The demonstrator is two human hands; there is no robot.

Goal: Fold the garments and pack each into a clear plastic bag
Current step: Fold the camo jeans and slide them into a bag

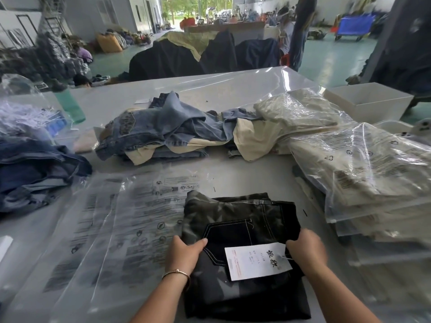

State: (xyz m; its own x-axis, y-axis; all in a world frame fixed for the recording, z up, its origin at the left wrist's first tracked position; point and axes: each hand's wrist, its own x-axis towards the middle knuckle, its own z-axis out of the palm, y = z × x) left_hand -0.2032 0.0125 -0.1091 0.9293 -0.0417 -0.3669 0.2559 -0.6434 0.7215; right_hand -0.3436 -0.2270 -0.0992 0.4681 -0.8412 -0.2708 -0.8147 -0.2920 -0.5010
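Folded trousers [242, 248] on bench [233, 89] at near centre, paper tag [256, 262] on top. Left hand [184, 255] on trousers' left edge, right hand [305, 250] on right edge. Empty plastic bags [112, 229] just left. Unfolded garment pile [168, 129] behind. Bagged garments [363, 173] stacked right; box [368, 101] behind them.

Garment packing hall, large and industrial. Green painted floor [335, 59], high white walls [88, 17], wide doorway [186, 8] at the far end opening onto trees. Long white table [233, 89] spread with printed clear bags [130, 229], heaped jeans [158, 127] and bagged garments [363, 164]. More clothing piled on a second table [200, 54] behind, bundles [109, 41] along the floor by the wall, blue cart [354, 26] far right, people [300, 31] working in the background.
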